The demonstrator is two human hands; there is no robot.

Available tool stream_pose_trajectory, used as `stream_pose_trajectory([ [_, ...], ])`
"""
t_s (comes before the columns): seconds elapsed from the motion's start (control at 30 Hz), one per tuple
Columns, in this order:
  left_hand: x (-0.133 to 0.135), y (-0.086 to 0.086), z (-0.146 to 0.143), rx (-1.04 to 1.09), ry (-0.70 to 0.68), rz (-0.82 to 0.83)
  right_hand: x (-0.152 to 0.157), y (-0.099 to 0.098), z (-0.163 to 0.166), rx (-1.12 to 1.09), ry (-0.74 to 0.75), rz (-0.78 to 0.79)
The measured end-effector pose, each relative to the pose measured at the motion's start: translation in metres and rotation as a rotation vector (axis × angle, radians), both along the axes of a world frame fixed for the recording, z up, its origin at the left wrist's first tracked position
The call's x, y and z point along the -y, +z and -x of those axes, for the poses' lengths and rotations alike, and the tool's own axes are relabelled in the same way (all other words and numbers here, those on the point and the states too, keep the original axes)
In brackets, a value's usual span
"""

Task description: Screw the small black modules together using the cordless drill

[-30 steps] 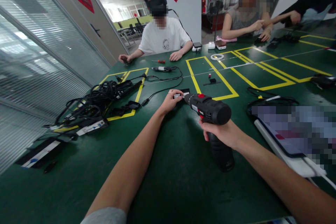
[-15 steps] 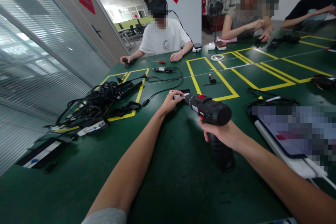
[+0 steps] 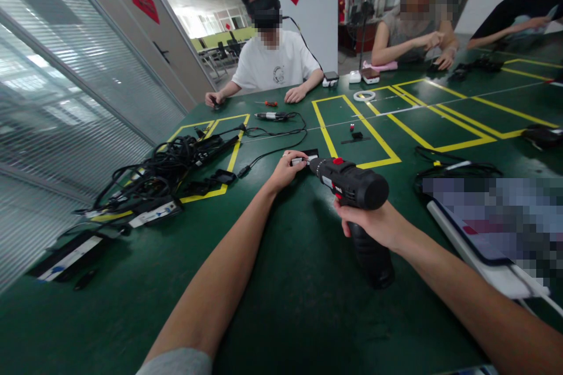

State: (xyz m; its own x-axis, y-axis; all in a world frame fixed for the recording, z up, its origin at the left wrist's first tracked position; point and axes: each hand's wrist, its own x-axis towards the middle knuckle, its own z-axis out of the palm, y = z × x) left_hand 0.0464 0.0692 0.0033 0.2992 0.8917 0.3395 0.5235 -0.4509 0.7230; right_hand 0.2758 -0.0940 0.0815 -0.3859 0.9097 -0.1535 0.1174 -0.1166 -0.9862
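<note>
My right hand point(image 3: 367, 224) is wrapped round the grip of a black cordless drill point(image 3: 352, 181) with red details. The drill's chuck points away from me, and its tip meets a small black-and-white box point(image 3: 312, 155) on the green table. Fingers of my left hand point(image 3: 288, 169) are closed on the near left side of that box, steadying it against the tabletop. A ring shows on one left finger. The exact spot where the bit touches is too small to make out.
On the left lies a tangle of black cables point(image 3: 171, 167), with black-and-white boxes point(image 3: 73, 255) nearer me. A tablet point(image 3: 466, 228) stands at the right. Across the table point(image 3: 281, 304), a person in a white shirt point(image 3: 277, 61) sits behind a screwdriver point(image 3: 269, 104) and a pen-shaped tool point(image 3: 272, 117).
My hands, the drill and the box look almost unmoved. The hand of the person opposite has shifted slightly to the right with a small dark object.
</note>
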Motion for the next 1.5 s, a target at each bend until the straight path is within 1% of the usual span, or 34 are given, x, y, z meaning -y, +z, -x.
stream_pose_trajectory([
  [0.17,0.0001,0.0001,-0.0002,-0.001,-0.001,0.004,0.0003,0.0002,-0.0003,0.04,0.004,0.009],
  [0.33,-0.0011,-0.0015,0.0009,0.006,-0.009,0.003,-0.0002,-0.0019,-0.0005,0.003,0.005,-0.01],
  [0.5,-0.0028,-0.0034,0.0016,0.007,-0.012,-0.006,-0.0002,-0.0022,-0.0008,0.013,0.033,-0.001],
  [0.77,-0.0031,-0.0031,0.0012,-0.003,-0.015,-0.019,0.0014,0.0043,0.0007,0.041,-0.017,0.009],
  [1.1,-0.0025,-0.0024,0.0011,0.011,-0.018,0.001,0.0001,-0.0005,-0.0011,0.021,0.005,0.012],
  [1.23,-0.0015,-0.0012,0.0006,0.004,0.004,0.014,0.0006,-0.0011,-0.0015,0.004,0.021,0.017],
  [1.4,-0.0004,-0.0001,0.0001,-0.014,0.009,0.018,0.0007,-0.005,-0.0019,-0.029,0.006,0.007],
  [1.5,-0.0004,-0.0007,0.0002,-0.009,0.01,0.021,0.0007,-0.0041,-0.0018,-0.017,0.014,0.008],
])
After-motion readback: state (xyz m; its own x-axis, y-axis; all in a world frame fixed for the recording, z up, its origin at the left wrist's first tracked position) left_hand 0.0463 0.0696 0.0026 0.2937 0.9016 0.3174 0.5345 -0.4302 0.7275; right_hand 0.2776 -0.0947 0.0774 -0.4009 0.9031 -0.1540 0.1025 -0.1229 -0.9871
